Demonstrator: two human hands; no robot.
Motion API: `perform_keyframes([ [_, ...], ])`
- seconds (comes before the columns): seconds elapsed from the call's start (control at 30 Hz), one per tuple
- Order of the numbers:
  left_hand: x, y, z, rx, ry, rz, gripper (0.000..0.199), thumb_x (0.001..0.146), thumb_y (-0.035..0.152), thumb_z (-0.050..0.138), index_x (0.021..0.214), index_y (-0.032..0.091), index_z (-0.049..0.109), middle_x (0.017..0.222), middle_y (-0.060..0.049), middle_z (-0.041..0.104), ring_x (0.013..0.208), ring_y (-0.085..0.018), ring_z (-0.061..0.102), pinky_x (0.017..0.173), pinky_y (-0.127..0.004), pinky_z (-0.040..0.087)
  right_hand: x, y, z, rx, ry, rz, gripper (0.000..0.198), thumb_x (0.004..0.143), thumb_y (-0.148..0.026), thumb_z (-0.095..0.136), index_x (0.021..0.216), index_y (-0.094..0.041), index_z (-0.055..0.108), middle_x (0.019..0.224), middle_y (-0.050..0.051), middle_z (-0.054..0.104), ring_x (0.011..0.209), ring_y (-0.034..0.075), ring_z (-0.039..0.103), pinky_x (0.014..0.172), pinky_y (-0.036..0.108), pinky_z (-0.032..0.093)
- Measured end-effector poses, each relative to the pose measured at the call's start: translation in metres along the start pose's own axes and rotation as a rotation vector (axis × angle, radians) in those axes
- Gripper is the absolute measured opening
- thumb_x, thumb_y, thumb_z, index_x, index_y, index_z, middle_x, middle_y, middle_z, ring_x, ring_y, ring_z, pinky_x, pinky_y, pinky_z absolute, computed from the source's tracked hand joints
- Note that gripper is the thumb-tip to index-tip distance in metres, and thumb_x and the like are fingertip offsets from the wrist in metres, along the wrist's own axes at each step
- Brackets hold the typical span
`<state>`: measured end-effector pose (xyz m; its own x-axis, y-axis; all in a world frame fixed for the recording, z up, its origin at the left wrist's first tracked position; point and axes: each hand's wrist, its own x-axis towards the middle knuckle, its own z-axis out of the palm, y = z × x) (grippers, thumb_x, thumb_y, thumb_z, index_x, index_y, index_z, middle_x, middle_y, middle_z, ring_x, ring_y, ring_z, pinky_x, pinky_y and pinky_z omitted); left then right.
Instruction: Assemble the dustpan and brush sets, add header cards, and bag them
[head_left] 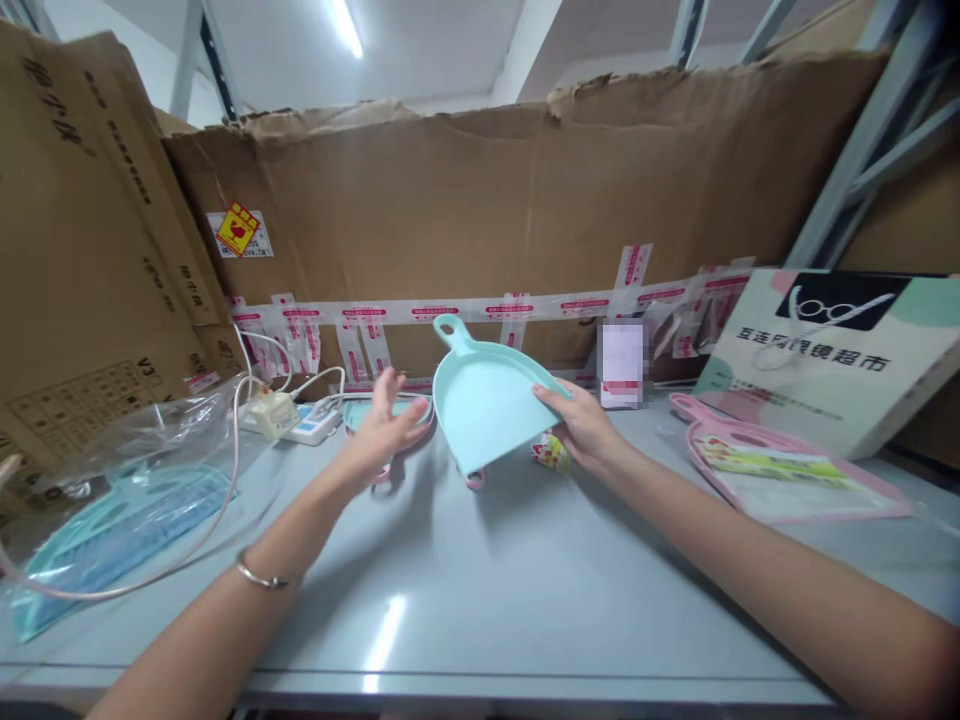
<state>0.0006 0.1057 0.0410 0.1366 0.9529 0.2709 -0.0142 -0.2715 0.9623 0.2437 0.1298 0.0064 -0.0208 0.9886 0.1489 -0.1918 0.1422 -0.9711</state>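
Note:
A light turquoise dustpan (491,395) is held up over the grey table, its looped handle pointing up and away to the left. My right hand (581,425) grips its right edge, thumb on top and the other fingers beneath. My left hand (386,425) is raised to the left of the dustpan, apart from it, with fingers spread and nothing in them. Behind my left hand lies another turquoise piece (358,412), partly covered by the hand. Beside my right fingers sits a small colourful packet (551,452), partly hidden by the dustpan.
On the left lie a bagged turquoise dustpan and brush (127,530), a power strip (315,424) and a looping white cable (232,480). A pink dustpan set (795,465) leans near a printed box (832,350) at right. Taped cardboard (450,210) walls the back of the table (480,590).

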Motion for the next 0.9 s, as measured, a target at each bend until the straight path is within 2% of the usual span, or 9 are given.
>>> perform_keyframes([
  [0.07,-0.005,-0.009,0.011,-0.071,-0.102,-0.148,0.070,0.078,0.043,0.058,0.137,0.030,0.023,0.145,-0.013,0.028,0.112,-0.026,0.053,0.077,-0.035,0.053,-0.011,0.009,0.003,0.016,0.088,-0.011,0.040,0.066,-0.047,0.067,0.096,-0.022,0.054,0.076,-0.003,0.062,0.060,0.011,0.055,0.048,0.022,0.044],
  [0.13,-0.010,-0.014,0.016,-0.104,-0.153,-0.167,0.063,0.075,0.039,0.061,0.131,0.027,0.036,0.131,-0.010,0.047,0.102,-0.023,0.058,0.070,-0.030,0.052,-0.018,0.014,0.004,-0.001,0.071,0.001,0.043,0.065,-0.049,0.068,0.096,-0.022,0.054,0.078,-0.001,0.063,0.061,0.013,0.057,0.050,0.024,0.046],
  [0.23,-0.012,-0.015,0.008,-0.079,0.011,-0.131,0.054,0.066,0.033,0.066,0.117,0.020,0.051,0.105,-0.005,0.063,0.083,-0.019,0.062,0.063,-0.025,0.049,-0.014,0.015,-0.004,-0.187,-0.018,-0.107,0.051,0.077,-0.063,0.045,0.105,-0.020,0.053,0.086,0.005,0.067,0.074,0.018,0.063,0.065,0.031,0.051],
  [0.33,-0.008,-0.018,-0.007,0.010,0.197,-0.108,0.049,0.065,0.032,0.064,0.112,0.020,0.054,0.095,-0.002,0.065,0.073,-0.017,0.059,0.061,-0.025,0.046,0.004,0.018,-0.023,-0.669,0.003,-0.329,0.059,0.090,-0.054,0.010,0.122,-0.018,0.044,0.103,0.012,0.065,0.096,0.021,0.061,0.082,0.039,0.048],
  [0.43,-0.004,-0.022,-0.014,0.095,0.215,-0.039,0.043,0.068,0.032,0.059,0.110,0.022,0.055,0.094,0.000,0.064,0.073,-0.017,0.058,0.062,-0.025,0.045,0.023,0.027,-0.036,-0.980,-0.071,-0.413,0.044,0.087,-0.043,0.035,0.123,-0.020,0.047,0.123,0.012,0.056,0.116,0.025,0.049,0.097,0.046,0.035],
  [0.53,-0.003,-0.025,-0.012,0.138,0.189,0.007,0.041,0.070,0.032,0.056,0.110,0.021,0.056,0.094,-0.001,0.064,0.077,-0.018,0.058,0.067,-0.027,0.045,0.033,0.037,-0.035,-1.111,-0.244,-0.436,0.043,0.077,-0.029,0.053,0.119,-0.023,0.055,0.130,0.010,0.051,0.124,0.029,0.041,0.103,0.051,0.026],
  [0.67,-0.007,-0.025,-0.007,0.117,0.196,0.000,0.039,0.071,0.031,0.055,0.108,0.020,0.055,0.095,-0.002,0.063,0.088,-0.021,0.058,0.074,-0.028,0.044,0.037,0.038,-0.028,-1.233,-0.416,-0.486,0.036,0.077,-0.021,0.051,0.112,-0.026,0.060,0.116,0.007,0.062,0.116,0.026,0.050,0.105,0.053,0.021],
  [0.8,-0.012,-0.026,-0.006,0.142,0.167,0.022,0.035,0.074,0.031,0.054,0.108,0.022,0.056,0.100,-0.001,0.063,0.095,-0.021,0.056,0.078,-0.028,0.043,0.036,0.030,-0.032,-1.316,-0.482,-0.523,0.031,0.081,-0.018,0.044,0.105,-0.027,0.063,0.102,0.005,0.068,0.101,0.022,0.060,0.106,0.055,0.015],
  [0.9,-0.015,-0.028,-0.004,0.175,0.133,0.045,0.034,0.076,0.031,0.053,0.110,0.024,0.056,0.103,-0.001,0.063,0.094,-0.020,0.056,0.080,-0.028,0.043,0.035,0.027,-0.031,-1.356,-0.500,-0.565,0.032,0.083,-0.021,0.044,0.110,-0.026,0.059,0.114,0.007,0.063,0.108,0.023,0.055,0.106,0.057,0.011],
])
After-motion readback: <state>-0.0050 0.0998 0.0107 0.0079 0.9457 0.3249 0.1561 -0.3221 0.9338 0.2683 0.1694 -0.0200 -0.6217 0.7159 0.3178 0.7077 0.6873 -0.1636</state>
